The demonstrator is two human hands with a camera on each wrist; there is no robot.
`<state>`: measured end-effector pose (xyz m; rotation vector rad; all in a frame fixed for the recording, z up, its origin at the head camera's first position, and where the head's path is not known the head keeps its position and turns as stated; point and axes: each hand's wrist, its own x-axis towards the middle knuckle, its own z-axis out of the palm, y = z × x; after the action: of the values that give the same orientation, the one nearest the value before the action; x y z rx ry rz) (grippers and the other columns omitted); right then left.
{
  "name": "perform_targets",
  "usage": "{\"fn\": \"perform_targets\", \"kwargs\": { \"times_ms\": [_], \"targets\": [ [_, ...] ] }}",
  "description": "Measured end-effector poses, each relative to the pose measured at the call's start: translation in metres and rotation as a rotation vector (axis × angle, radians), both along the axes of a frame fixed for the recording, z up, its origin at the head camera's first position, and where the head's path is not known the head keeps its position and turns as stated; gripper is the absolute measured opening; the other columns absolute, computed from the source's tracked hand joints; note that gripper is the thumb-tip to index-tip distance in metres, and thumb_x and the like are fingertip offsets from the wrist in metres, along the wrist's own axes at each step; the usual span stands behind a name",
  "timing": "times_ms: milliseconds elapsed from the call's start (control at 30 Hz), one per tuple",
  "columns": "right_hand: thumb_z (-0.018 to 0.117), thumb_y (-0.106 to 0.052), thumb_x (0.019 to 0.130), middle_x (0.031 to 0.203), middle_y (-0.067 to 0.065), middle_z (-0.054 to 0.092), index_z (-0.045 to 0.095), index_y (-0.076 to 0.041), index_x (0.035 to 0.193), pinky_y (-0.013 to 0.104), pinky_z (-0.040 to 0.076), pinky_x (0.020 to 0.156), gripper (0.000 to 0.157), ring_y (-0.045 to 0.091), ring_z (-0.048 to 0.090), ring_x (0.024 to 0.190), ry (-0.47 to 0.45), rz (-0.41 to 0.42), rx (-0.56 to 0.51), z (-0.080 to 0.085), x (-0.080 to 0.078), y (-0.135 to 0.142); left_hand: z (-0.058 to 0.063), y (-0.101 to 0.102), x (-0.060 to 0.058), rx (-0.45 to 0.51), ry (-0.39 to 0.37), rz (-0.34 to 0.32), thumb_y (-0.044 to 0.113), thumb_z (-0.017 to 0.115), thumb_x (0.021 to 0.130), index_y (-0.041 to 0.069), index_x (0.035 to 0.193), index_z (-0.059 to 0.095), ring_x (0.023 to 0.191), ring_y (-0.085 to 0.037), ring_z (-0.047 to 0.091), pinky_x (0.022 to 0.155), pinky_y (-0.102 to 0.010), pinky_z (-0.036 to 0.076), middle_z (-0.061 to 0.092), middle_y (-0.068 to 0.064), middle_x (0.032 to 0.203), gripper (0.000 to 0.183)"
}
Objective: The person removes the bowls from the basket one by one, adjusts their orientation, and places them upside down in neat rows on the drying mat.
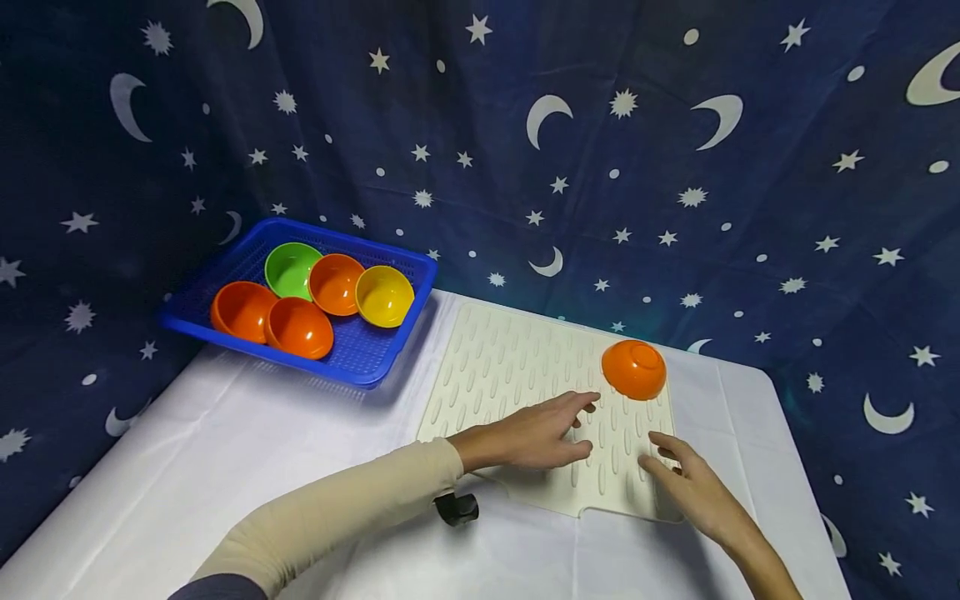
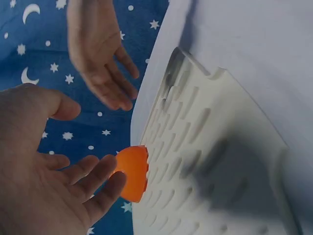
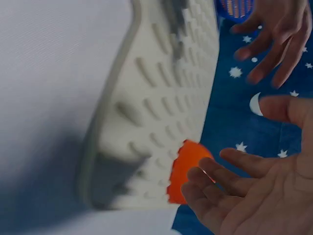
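Note:
An orange bowl point(image 1: 633, 369) lies upside down near the far right corner of a cream ridged mat point(image 1: 517, 358). My left hand point(image 1: 546, 429) is over the middle of the mat, its fingers extended toward the bowl and holding nothing. To the right, my right hand point(image 1: 693, 487) hovers by the mat's near right corner with its fingers loosely bent and nothing in them. In both wrist views the bowl point(image 2: 133, 174) shows beyond the fingertips; the right fingers cover part of the bowl point(image 3: 188, 171) in the right wrist view.
A blue plastic basket point(image 1: 367, 367) stands at the left back of the white-covered table point(image 1: 300, 417). Inside it are a green bowl point(image 1: 288, 268), a yellow bowl point(image 1: 385, 297) and several orange bowls point(image 1: 337, 285). A dark star-patterned curtain point(image 1: 480, 125) hangs behind.

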<state>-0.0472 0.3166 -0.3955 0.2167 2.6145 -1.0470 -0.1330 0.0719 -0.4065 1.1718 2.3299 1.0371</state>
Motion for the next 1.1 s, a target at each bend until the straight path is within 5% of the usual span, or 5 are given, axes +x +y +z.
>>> {"fn": "perform_targets", "kwargs": {
  "times_ms": [367,867,1100],
  "targets": [
    [0.070,-0.041,0.092,0.155,0.043,0.001,0.017,0.017,0.151,0.077,0.007,0.107,0.098,0.063,-0.001,0.138,-0.074,0.021,0.142,-0.039,0.020,0.021,0.011,-0.073,0.016,0.006,0.161,0.080,0.043,0.064,0.095,0.015,0.155,0.039,0.123,-0.008,0.053,0.096,-0.034,0.049,0.053,0.003,0.142,0.071],
    [0.074,-0.046,0.089,0.153,0.044,-0.010,-0.005,0.021,0.149,0.072,-0.003,0.110,0.120,0.062,-0.011,0.139,-0.131,-0.055,0.166,-0.067,0.039,0.027,0.034,-0.168,-0.001,-0.023,0.343,0.301,0.036,0.074,0.090,0.010,0.145,0.052,0.132,-0.024,0.050,0.108,-0.051,0.040,0.054,-0.006,0.144,0.064],
    [0.069,-0.058,0.089,0.155,0.040,-0.002,0.000,0.018,0.152,0.073,0.002,0.110,0.120,0.060,-0.006,0.140,-0.111,-0.075,0.231,-0.069,0.039,0.025,0.046,-0.200,-0.017,-0.084,0.432,0.368,0.038,0.073,0.090,0.006,0.140,0.057,0.130,-0.030,0.051,0.108,-0.054,0.039,0.056,-0.012,0.140,0.061]
  ]
}}
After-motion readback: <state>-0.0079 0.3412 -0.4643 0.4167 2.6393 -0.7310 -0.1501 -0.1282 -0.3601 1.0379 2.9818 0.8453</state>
